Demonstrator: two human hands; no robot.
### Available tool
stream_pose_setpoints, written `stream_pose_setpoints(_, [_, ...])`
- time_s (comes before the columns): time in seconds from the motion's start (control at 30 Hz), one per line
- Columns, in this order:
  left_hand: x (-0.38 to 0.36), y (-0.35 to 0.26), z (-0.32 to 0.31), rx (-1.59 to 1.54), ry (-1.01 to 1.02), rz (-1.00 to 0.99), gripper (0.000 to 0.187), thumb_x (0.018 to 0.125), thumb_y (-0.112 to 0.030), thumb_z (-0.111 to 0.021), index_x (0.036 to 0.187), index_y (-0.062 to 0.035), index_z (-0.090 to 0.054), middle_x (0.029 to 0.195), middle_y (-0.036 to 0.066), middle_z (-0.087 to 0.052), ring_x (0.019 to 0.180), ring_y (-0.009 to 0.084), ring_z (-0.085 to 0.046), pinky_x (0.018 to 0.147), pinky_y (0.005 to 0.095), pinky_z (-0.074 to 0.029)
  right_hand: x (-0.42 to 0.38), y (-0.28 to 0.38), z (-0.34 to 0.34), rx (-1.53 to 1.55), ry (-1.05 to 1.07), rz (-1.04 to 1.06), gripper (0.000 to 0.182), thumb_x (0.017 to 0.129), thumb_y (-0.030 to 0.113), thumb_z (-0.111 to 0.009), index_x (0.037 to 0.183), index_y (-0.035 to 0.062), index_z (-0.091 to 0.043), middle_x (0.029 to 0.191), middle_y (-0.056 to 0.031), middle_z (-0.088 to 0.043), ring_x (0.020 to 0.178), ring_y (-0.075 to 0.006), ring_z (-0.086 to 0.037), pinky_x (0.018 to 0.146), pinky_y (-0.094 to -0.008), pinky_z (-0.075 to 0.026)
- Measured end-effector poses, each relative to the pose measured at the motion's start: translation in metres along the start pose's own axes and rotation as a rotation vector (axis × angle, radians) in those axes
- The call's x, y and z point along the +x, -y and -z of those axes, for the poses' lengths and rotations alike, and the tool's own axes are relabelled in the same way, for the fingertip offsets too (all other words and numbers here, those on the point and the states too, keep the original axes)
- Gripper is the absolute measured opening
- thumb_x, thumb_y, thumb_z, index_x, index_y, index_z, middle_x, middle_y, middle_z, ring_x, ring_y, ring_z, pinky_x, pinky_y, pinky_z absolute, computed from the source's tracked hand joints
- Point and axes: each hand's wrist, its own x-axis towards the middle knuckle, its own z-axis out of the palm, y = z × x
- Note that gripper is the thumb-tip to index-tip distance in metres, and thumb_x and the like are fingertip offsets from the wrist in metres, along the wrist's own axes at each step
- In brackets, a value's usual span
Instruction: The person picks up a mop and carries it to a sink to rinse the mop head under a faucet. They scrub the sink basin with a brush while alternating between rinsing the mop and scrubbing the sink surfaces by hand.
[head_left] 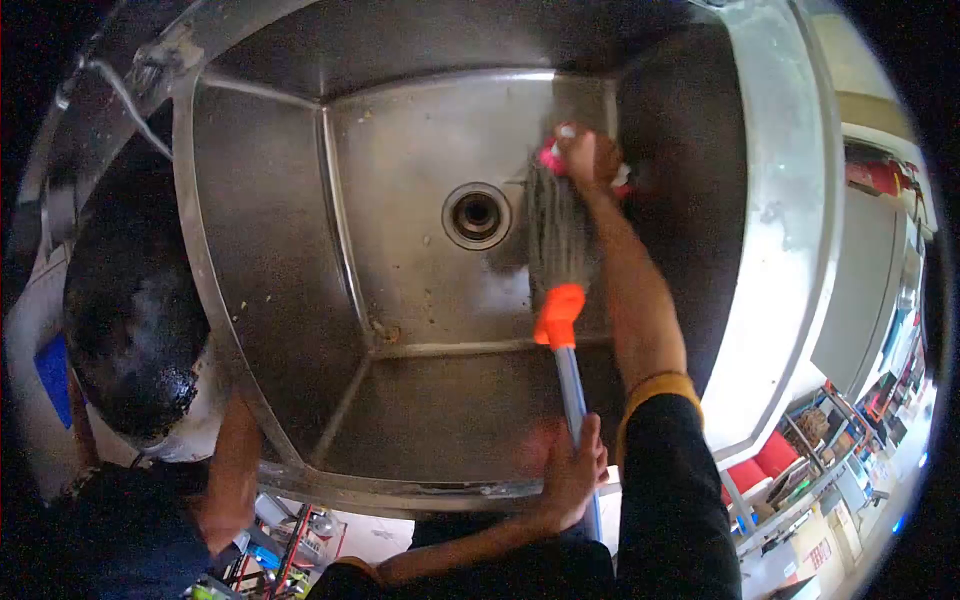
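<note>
Left hand (572,478) on tool (570,375), red print (820,554) illegible

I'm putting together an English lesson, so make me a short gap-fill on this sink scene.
1. The left hand grips a pole whose socket is coloured ____.
2. The item in the right hand is white and ____.
3. The drain in the sink is ____ in shape.

Missing words: orange; pink; round

Pink item (549,156) mostly hidden under right hand (592,160); streaks (558,230) beyond orange head (563,305) blurred; lower end of tube (572,385) hidden.
</note>
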Motion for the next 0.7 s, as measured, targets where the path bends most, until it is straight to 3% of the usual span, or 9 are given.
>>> stream_pose_setpoints(0.03, [-0.004,-0.002,0.001,-0.025,0.032,0.047,0.030,0.090,-0.042,-0.046,0.096,-0.0148,-0.036,0.059,-0.004,-0.033,0.048,0.0054,-0.034,0.041,0.0221,-0.033,0.010,-0.001,0.003,0.025,0.042,-0.006,0.035,0.080,0.047,-0.052,0.091,0.0170,-0.067,0.070,-0.0177,-0.063,0.065,-0.0357,-0.062,0.062,-0.0469,-0.048])
stream_pose_setpoints(0.1, [-0.004,-0.001,0.002,0.050,0.058,-0.086,0.031,0.091,-0.042,-0.045,0.098,-0.0139,-0.035,0.060,-0.004,-0.033,0.048,0.0051,-0.034,0.042,0.0215,-0.034,0.015,0.000,-0.005,0.029,0.081,-0.018,0.037,0.080,0.047,-0.051,0.090,0.0158,-0.067,0.073,-0.0172,-0.064,0.068,-0.0355,-0.063,0.064,-0.0468,-0.048])
stream_pose_setpoints(0.2, [0.002,0.002,0.006,0.066,0.122,-0.125,0.030,0.091,-0.041,-0.045,0.095,-0.0129,-0.036,0.060,-0.004,-0.033,0.049,0.0052,-0.034,0.042,0.0219,-0.034,0.027,-0.009,-0.015,-0.159,-0.027,-0.055,0.036,0.079,0.046,-0.053,0.083,0.0133,-0.069,0.077,-0.0182,-0.064,0.071,-0.0352,-0.063,0.063,-0.0441,-0.049])
stream_pose_setpoints(0.27, [0.007,0.010,0.011,-0.056,0.171,-0.149,0.029,0.091,-0.040,-0.045,0.093,-0.0126,-0.036,0.060,-0.005,-0.033,0.049,0.0052,-0.035,0.043,0.0222,-0.034,0.039,-0.007,-0.003,-0.149,-0.088,-0.276,0.037,0.078,0.045,-0.053,0.083,0.0120,-0.069,0.076,-0.0190,-0.063,0.071,-0.0353,-0.063,0.062,-0.0429,-0.049])
stream_pose_setpoints(0.37, [-0.007,-0.008,0.003,0.015,0.083,-0.241,0.032,0.092,-0.043,-0.042,0.097,-0.0113,-0.040,0.062,-0.003,-0.035,0.049,0.0060,-0.035,0.043,0.0218,-0.032,0.026,0.027,0.055,0.362,-0.075,-0.181,0.038,0.076,0.043,-0.058,0.083,0.0069,-0.067,0.074,-0.0201,-0.063,0.073,-0.0344,-0.063,0.061,-0.0420,-0.049])
stream_pose_setpoints(0.47, [0.003,-0.003,0.014,-0.170,0.208,-0.266,0.038,0.091,-0.046,-0.040,0.109,-0.0124,-0.042,0.061,-0.003,-0.034,0.049,0.0067,-0.034,0.043,0.0210,-0.031,-0.001,0.043,0.099,0.280,0.140,-0.133,0.031,0.072,0.037,-0.066,0.082,0.0073,-0.067,0.072,-0.0195,-0.062,0.069,-0.0332,-0.063,0.061,-0.0414,-0.049])
stream_pose_setpoints(0.57, [-0.005,-0.008,0.008,-0.159,0.172,-0.259,0.037,0.091,-0.047,-0.041,0.103,-0.0127,-0.043,0.061,-0.004,-0.033,0.050,0.0069,-0.034,0.042,0.0208,-0.030,-0.047,0.069,0.119,0.196,0.420,0.076,0.031,0.071,0.038,-0.067,0.082,0.0089,-0.067,0.070,-0.0178,-0.063,0.066,-0.0329,-0.063,0.062,-0.0399,-0.049])
stream_pose_setpoints(0.7, [0.013,0.005,0.011,-0.250,0.093,-0.173,0.035,0.089,-0.048,-0.043,0.094,-0.0136,-0.043,0.061,-0.004,-0.034,0.050,0.0070,-0.033,0.042,0.0203,-0.027,-0.090,0.045,0.039,0.158,0.344,0.117,0.033,0.074,0.043,-0.062,0.084,0.0121,-0.068,0.067,-0.0172,-0.062,0.060,-0.0330,-0.062,0.060,-0.0415,-0.049])
